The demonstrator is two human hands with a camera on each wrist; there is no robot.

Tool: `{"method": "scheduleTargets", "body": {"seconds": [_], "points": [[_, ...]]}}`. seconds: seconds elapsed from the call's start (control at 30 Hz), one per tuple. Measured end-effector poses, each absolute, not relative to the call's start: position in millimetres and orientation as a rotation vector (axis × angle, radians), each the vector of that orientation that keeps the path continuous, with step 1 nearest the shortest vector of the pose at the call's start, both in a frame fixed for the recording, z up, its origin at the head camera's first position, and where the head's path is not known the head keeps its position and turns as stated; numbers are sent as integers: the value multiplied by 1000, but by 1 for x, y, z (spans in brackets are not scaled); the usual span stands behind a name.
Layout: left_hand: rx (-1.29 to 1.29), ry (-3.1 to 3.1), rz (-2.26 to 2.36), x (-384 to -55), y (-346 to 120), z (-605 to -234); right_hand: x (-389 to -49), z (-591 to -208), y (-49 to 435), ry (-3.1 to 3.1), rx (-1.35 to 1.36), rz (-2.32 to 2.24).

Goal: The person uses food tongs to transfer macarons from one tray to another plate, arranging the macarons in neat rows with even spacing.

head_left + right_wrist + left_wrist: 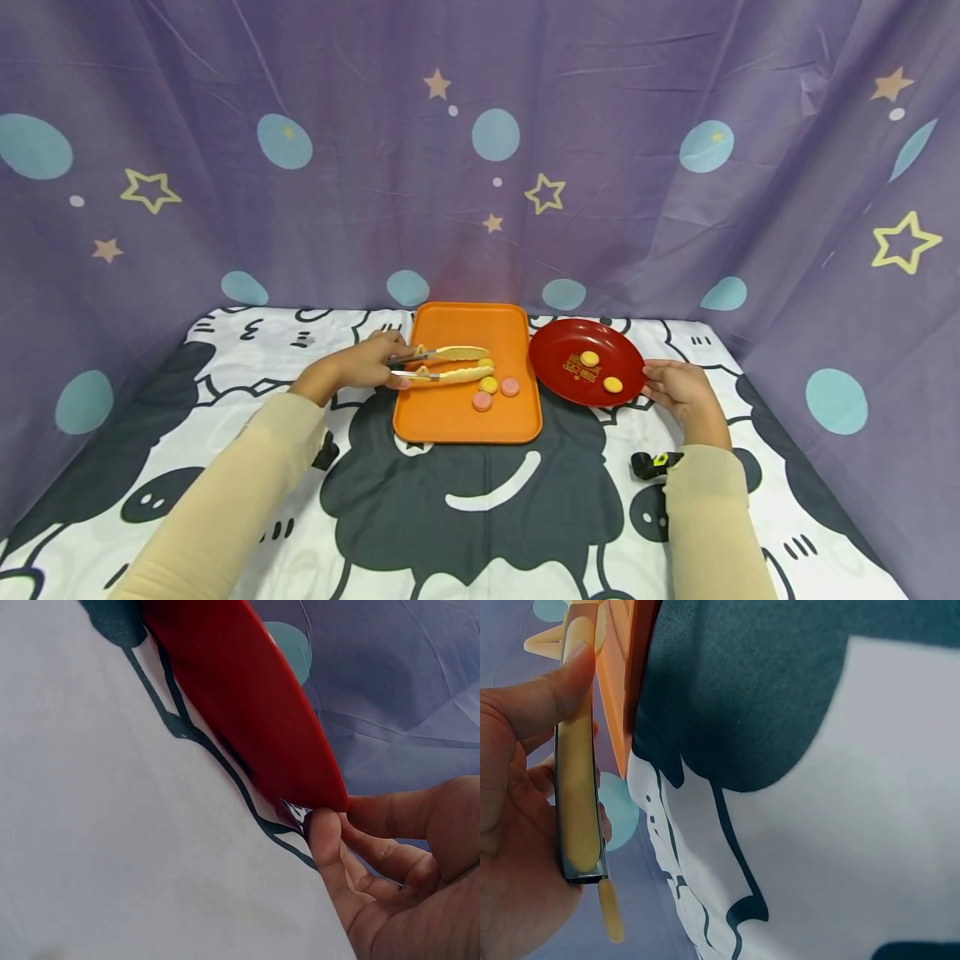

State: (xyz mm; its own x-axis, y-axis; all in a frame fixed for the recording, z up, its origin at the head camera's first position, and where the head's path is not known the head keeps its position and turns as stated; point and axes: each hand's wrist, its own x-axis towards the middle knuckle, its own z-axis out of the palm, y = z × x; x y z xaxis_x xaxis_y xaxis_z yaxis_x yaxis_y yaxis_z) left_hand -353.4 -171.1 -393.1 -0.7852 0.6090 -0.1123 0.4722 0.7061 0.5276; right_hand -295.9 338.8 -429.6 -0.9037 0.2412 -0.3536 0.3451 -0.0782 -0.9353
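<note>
My left hand point(367, 360) grips a pair of tongs point(577, 780) with cream-yellow ends, its thumb pressed along one arm. The tongs reach over the orange tray point(468, 321), their two tips spread around a small yellow disc point(486, 363). Close below the tips lie another yellow disc point(488, 385) and two pink discs point(510, 387). On the right, my right hand point(678, 387) pinches the rim of a red plate point(255, 712) between thumb and fingers. Two yellow discs point(589, 358) sit on the plate beside gold lettering.
A cloth with black-and-white cartoon figures point(480, 483) covers the table. The red plate stands close against the tray's right side. Behind the table hangs a purple curtain point(360, 208) with stars and blue spots.
</note>
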Motion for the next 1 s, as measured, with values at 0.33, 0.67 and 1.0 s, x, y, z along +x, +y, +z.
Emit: {"method": "scheduleTargets", "body": {"seconds": [0.33, 0.67, 1.0], "points": [[847, 2639, 716, -355, -171, -399, -297, -430, 339, 2092, 676, -2137], [830, 2653, 713, -354, -175, -401, -299, -430, 341, 2088, 672, -2139], [844, 2649, 713, -355, -175, -399, -297, -429, 341, 2086, 670, -2141]]}}
